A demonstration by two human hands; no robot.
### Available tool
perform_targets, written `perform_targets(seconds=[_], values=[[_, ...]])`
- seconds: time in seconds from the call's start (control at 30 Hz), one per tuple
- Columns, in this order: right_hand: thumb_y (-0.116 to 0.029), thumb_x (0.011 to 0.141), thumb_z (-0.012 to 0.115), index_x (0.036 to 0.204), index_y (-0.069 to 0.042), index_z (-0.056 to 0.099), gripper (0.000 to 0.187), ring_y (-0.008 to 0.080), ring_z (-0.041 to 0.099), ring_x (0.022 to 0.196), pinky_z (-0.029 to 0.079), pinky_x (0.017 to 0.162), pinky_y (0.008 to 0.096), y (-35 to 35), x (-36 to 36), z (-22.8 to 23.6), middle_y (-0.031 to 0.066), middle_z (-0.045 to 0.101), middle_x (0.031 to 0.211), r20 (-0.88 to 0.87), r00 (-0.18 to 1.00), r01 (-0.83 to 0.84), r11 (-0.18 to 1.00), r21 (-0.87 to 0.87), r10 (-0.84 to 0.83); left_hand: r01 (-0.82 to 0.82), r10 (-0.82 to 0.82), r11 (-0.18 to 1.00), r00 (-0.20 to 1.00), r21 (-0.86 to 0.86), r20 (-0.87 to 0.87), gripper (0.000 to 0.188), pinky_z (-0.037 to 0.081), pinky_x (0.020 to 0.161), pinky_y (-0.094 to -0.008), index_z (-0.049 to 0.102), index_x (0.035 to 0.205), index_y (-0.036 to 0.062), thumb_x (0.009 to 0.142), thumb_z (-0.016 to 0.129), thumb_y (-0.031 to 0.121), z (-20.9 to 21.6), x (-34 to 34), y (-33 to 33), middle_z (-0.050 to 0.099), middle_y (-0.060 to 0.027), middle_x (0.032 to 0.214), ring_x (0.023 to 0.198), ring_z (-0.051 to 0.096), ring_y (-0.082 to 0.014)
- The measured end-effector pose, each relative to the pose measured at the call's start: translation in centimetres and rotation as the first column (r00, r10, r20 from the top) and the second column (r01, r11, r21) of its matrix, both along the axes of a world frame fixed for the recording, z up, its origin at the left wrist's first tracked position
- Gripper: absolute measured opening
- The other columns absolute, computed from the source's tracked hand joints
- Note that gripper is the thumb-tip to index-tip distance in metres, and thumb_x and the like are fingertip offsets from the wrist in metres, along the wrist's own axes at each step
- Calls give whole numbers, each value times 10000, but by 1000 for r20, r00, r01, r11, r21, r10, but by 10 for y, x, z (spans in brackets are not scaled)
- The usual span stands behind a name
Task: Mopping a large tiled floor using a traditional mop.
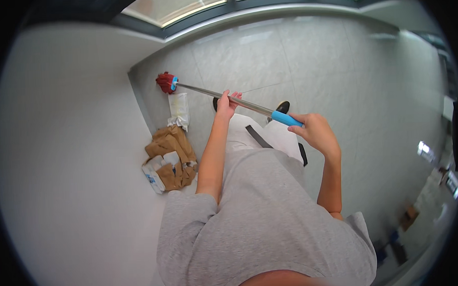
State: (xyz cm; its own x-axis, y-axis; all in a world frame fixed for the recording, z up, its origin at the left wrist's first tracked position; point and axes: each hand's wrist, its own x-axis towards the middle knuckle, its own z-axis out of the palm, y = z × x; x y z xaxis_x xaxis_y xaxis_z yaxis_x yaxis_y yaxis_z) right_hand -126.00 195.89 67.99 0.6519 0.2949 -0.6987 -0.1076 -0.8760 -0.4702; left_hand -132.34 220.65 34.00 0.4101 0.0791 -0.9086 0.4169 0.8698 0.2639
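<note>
A mop [202, 90] with a metal pole slants across in front of me, its dark red head [166, 82] at the far left by the foot of the wall. My right hand [315, 132] is closed around the end of the blue grip [287, 119]. Midway along the pole, my left hand [227, 105] holds it between thumb and palm, the fingertips partly loose. Just nearer than the mop head, a white plastic package [178, 110] lies on the floor.
Brown paper [169, 150] and a white pack [153, 175] lie along the white wall [78, 148] at left. Windows [179, 8] line the far side above the grey tiled floor [317, 59]. Blurred objects [408, 217] stand at the lower right. My dark shoes [283, 107] are beneath the pole.
</note>
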Motion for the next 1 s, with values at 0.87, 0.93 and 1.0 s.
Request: perform_targets(seconds=[0.87,0.93,1.0], values=[[-156,820,669,1058,39,595,316,304,661,797,551,670,334,-531,43,-72,182,545,1233,441,321,850,460,257,-838,982,-983,108,130,-158,133,388,455,443,-250,292,1272,101,940,493,102,54,229,-816,577,-95,831,529,498,-122],[-118,824,652,1058,25,600,279,318,653,853,553,718,336,-550,82,-107,159,534,1268,362,214,839,361,407,-907,994,-980,-42,-21,-101,200,403,407,414,-255,287,1246,149,912,482,38,30,268,-848,513,-61,751,516,478,-117],[-44,821,611,1053,-21,617,233,316,618,986,544,797,337,-579,117,-144,140,503,1310,190,4,800,117,588,-982,994,-977,-88,-76,-56,197,485,368,401,-260,261,1293,157,890,486,7,17,298,-886,457,-38,696,491,447,-113]])
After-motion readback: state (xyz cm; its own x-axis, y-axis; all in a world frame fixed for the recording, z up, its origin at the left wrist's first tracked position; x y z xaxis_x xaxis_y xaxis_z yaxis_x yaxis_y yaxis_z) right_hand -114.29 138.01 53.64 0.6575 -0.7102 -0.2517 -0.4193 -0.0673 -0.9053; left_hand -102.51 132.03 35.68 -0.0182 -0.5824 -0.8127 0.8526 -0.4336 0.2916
